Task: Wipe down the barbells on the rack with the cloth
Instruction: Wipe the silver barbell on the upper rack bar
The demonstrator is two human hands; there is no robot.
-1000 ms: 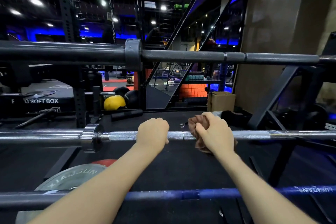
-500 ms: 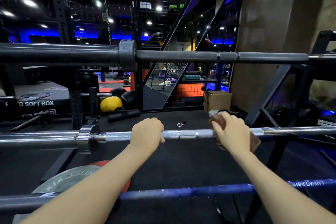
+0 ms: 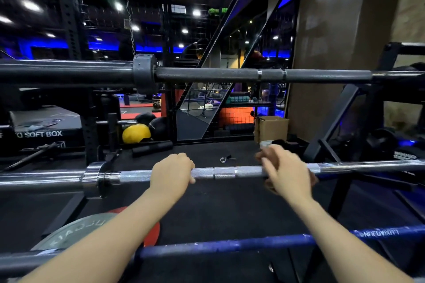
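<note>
Silver barbell [image 3: 230, 172] lying crosswise on the rack, long axis left to right. Left hand [image 3: 171, 173] clenched around the bar, steadying it. Right hand [image 3: 285, 173], blurred, grasps the cloth [image 3: 313, 179] wrapped on the bar; unwiped shaft extends rightward, nearer this hand.

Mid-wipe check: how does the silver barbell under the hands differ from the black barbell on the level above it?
The silver barbell is bright polished chrome; the black barbell is dark and matte. The silver barbell sits lower and nearer, the black barbell higher and farther back. The left hand grips the silver barbell and the right hand presses a brown cloth on it; nothing touches the black barbell. Both lie level on the rack, collars to the left, with knurled shafts.
</note>
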